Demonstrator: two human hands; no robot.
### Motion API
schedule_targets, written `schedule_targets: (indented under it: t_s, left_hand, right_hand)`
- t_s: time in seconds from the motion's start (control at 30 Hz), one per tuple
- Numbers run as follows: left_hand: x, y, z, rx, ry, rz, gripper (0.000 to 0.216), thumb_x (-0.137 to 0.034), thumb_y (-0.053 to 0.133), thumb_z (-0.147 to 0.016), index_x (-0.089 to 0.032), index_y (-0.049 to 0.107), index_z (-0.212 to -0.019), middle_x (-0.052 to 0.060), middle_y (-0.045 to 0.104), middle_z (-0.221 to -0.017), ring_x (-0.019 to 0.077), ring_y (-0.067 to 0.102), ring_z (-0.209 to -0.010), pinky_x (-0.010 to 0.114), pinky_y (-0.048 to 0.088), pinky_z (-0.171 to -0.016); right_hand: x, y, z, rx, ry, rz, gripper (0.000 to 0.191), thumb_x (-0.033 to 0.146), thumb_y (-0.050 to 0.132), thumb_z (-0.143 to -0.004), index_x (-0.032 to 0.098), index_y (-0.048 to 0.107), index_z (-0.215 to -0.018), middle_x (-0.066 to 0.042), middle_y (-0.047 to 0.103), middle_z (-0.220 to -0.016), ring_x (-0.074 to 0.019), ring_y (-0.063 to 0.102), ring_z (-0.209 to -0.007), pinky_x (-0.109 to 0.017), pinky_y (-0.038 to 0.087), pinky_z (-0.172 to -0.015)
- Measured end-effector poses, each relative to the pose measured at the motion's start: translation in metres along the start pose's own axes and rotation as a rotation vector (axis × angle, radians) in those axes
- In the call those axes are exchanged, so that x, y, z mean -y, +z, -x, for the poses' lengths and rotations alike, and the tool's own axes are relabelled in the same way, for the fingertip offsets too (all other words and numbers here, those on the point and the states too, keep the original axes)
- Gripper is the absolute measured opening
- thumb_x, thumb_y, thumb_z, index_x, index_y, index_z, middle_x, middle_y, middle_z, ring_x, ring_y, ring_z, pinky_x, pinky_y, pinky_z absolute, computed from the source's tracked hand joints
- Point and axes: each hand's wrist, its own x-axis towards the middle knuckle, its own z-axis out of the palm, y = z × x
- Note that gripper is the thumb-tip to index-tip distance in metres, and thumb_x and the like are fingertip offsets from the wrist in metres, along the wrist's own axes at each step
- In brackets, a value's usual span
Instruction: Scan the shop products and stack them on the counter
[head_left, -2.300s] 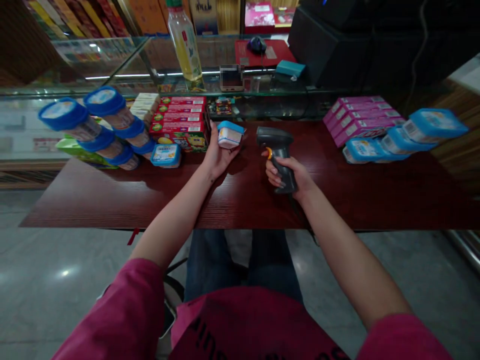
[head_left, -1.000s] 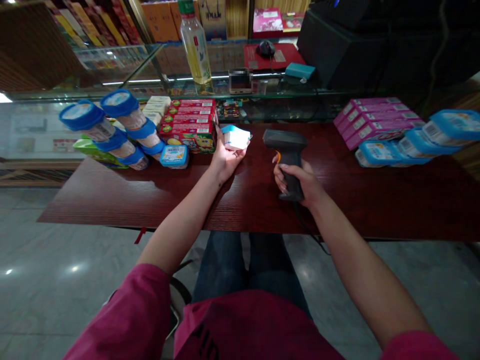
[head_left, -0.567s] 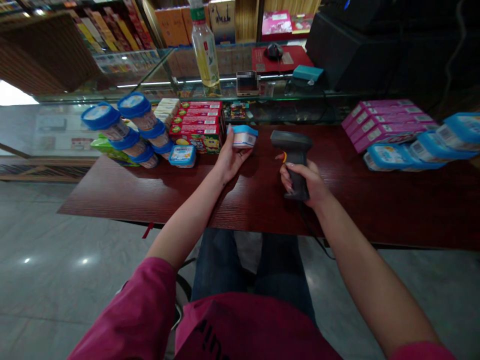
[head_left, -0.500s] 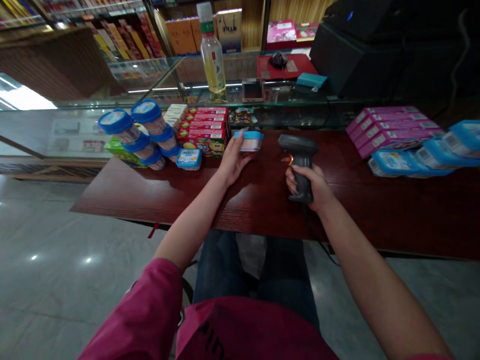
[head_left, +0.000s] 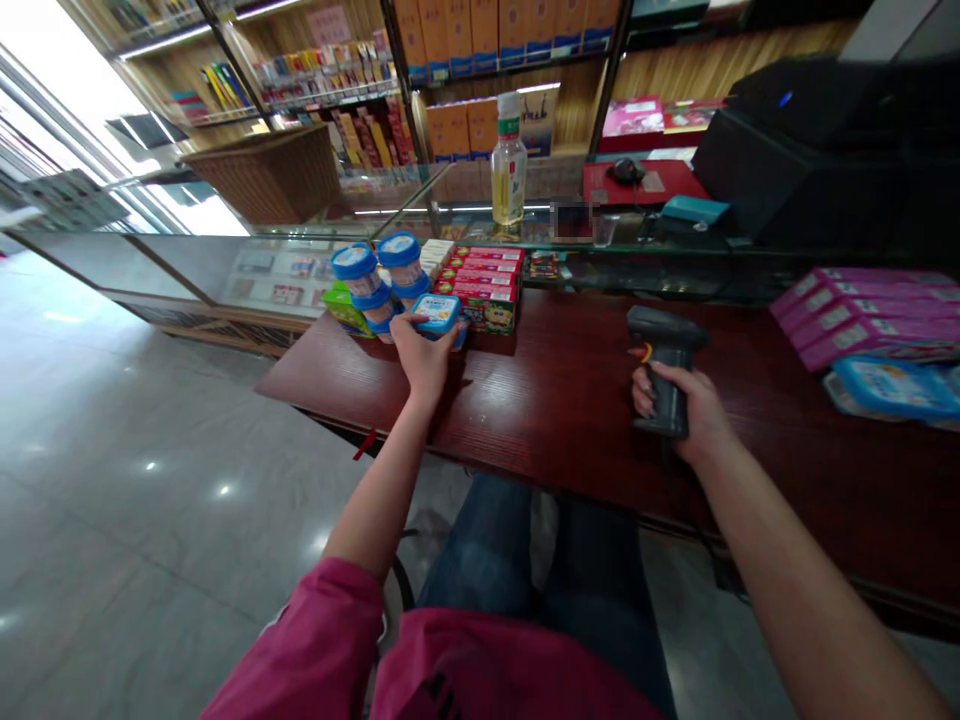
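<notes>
My left hand is closed around a small plastic tub with a blue lid, over another tub that is mostly hidden beneath it. Just behind stand two stacks of round blue-lidded tubs, beside red printed boxes. In my right hand is a dark barcode scanner, gripped by its handle with the head pointing left. Its cable hangs down over the table's front edge.
Pink boxes and more blue-lidded tubs lie on the right of the brown table. A bottle stands on the glass counter behind. A green package sits at the left end.
My left hand has carried the blue-lidded tub leftward, from in front of the red boxes to the tub stacks. The scanner stays in my right hand. The view has turned left.
</notes>
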Motion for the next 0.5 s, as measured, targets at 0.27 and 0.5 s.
schedule_targets:
  t_s: [0.27,0.5]
  left_hand:
    - [0.002,0.015,0.004,0.058,-0.054,-0.073,0.059,-0.02,0.098,-0.075,-0.026,0.046,-0.103,0.004,0.057,-0.114,0.0269,0.06,-0.121,0.042,0.05,-0.111]
    - [-0.01,-0.003,0.013,0.087,0.067,-0.167,0.07,-0.032,0.1,-0.074,-0.022,0.053,-0.126,0.019,0.05,-0.146,0.0362,0.047,-0.147,0.052,0.035,-0.129]
  right_hand:
    - [-0.003,-0.002,-0.001,-0.002,0.011,-0.008,0.033,0.036,0.087,-0.069,0.02,0.077,-0.097,0.003,0.055,-0.065,-0.0103,0.045,-0.049,-0.023,0.038,-0.041]
    - [-0.003,-0.006,-0.004,0.016,-0.032,-0.037,0.034,0.037,0.088,-0.069,0.021,0.074,-0.096,0.005,0.056,-0.064,-0.0101,0.047,-0.048,-0.023,0.039,-0.04]
